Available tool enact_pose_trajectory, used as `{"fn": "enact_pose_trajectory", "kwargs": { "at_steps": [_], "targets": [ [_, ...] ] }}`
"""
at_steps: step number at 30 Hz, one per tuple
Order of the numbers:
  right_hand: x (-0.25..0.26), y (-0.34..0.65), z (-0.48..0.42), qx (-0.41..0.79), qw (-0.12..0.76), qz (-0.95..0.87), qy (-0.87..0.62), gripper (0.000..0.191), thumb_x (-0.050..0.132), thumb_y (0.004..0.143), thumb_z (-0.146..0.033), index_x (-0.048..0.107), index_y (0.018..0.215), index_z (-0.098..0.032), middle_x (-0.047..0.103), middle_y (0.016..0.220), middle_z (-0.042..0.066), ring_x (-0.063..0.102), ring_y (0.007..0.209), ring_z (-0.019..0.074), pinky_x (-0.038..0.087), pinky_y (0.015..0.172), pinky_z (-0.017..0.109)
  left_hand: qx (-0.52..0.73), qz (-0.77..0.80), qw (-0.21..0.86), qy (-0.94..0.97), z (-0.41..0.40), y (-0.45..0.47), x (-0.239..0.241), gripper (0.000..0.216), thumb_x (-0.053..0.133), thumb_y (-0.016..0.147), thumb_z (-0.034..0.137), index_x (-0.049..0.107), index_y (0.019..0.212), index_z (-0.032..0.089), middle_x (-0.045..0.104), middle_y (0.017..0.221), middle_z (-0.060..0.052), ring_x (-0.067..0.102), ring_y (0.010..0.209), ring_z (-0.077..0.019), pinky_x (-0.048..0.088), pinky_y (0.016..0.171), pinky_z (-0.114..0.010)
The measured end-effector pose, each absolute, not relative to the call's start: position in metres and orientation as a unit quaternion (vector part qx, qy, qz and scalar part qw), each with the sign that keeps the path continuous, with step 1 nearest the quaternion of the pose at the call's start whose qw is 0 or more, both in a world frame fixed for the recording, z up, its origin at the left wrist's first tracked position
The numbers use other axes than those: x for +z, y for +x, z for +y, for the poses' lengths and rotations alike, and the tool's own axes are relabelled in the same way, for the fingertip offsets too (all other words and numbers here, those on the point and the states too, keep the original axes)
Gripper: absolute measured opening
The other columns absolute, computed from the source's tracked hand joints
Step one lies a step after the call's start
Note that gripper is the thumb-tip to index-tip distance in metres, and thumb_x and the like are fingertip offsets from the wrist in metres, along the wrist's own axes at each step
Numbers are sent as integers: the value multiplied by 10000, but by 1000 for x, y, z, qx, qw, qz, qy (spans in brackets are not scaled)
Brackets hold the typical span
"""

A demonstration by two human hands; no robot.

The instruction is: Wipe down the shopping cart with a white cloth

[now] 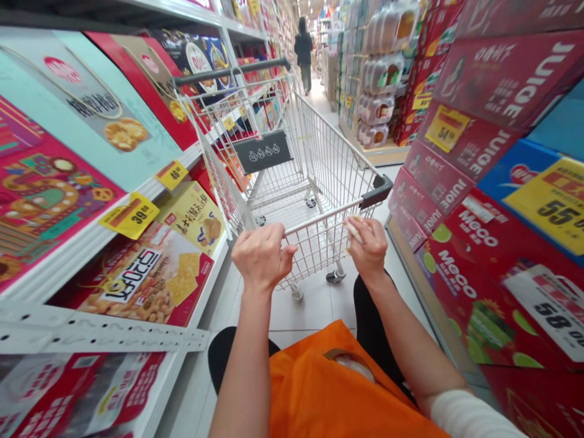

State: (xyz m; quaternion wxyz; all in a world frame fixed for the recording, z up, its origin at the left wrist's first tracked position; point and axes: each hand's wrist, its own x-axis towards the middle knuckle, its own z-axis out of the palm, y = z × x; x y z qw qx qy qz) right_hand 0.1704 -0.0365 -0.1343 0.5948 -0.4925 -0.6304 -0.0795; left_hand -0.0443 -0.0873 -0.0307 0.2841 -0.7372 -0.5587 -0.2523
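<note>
Lining the left side, shelves (98, 240) are carrying boxed biscuits (150, 277) under yellow price tags (131, 215). Moving right, the left hand (261, 255) is curling in a closed grip around the handle bar (314, 224) of a wire shopping cart (292, 164), which is standing in the aisle just ahead of the person. The cart basket is looking bare, with floor tiles showing through its wire bottom, so as far as can be judged nothing is loaded yet and the shopping is lying ahead. Further right, the right hand (368, 244) is wrapping the same bar while pinching a small pale crumpled thing (352, 227), perhaps paper; what it is cannot be told. An orange bag (319, 389) is hanging below the arms. Far up the aisle another person (303, 52) is walking. On the right, red drink cartons (474, 182) are stacking up high.
</note>
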Motion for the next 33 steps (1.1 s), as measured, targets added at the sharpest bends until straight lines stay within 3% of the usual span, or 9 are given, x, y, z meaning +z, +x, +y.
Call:
{"fn": "enact_pose_trajectory", "kwargs": {
  "at_steps": [5, 11, 17, 23, 29, 33],
  "targets": [
    [-133, 195, -21, -81, 609, -571, -544, 200, 595, 898, -228, 746, 1023, -191, 658, 925, 89, 625, 891, 189, 554, 835, 373, -251, -560, 284, -737, -88, -44, -28, 741, -54, 909, 676, 502, 688, 240, 610, 639, -57, 526, 612, -212, 285, 644, -372],
    [-136, 188, -28, -101, 579, -634, -503, 266, 545, 904, -163, 734, 1086, -203, 668, 953, 99, 627, 908, 186, 558, 837, 362, -249, -566, 278, -735, -90, -43, -27, 764, -77, 896, 686, 506, 678, 243, 588, 614, -53, 515, 604, -212, 277, 632, -373],
    [-135, 204, -17, -97, 594, -575, -554, 220, 571, 910, -256, 747, 1032, -203, 640, 910, 85, 612, 880, 188, 548, 831, 373, -251, -570, 267, -735, -90, -44, -27, 769, -73, 885, 700, 511, 675, 247, 590, 625, -58, 509, 605, -213, 273, 638, -374],
    [-137, 200, -23, -116, 555, -652, -503, 282, 516, 912, -164, 729, 1094, -199, 652, 935, 93, 612, 877, 180, 538, 815, 348, -245, -570, 274, -735, -90, -47, -29, 746, -56, 896, 693, 502, 682, 246, 588, 624, -57, 514, 619, -217, 277, 646, -373],
    [-137, 220, -10, -135, 569, -587, -560, 219, 570, 906, -240, 742, 1037, -201, 638, 899, 76, 608, 864, 179, 539, 805, 347, -239, -563, 284, -739, -89, -49, -30, 734, -57, 904, 677, 497, 691, 245, 585, 625, -53, 520, 616, -214, 285, 650, -372],
    [-138, 216, -14, -141, 548, -633, -529, 280, 533, 894, -163, 730, 1088, -210, 643, 913, 81, 604, 863, 177, 537, 804, 346, -240, -572, 285, -731, -90, -48, -30, 719, -48, 904, 682, 481, 684, 248, 579, 616, -51, 516, 618, -215, 288, 653, -373]
  ]
}}
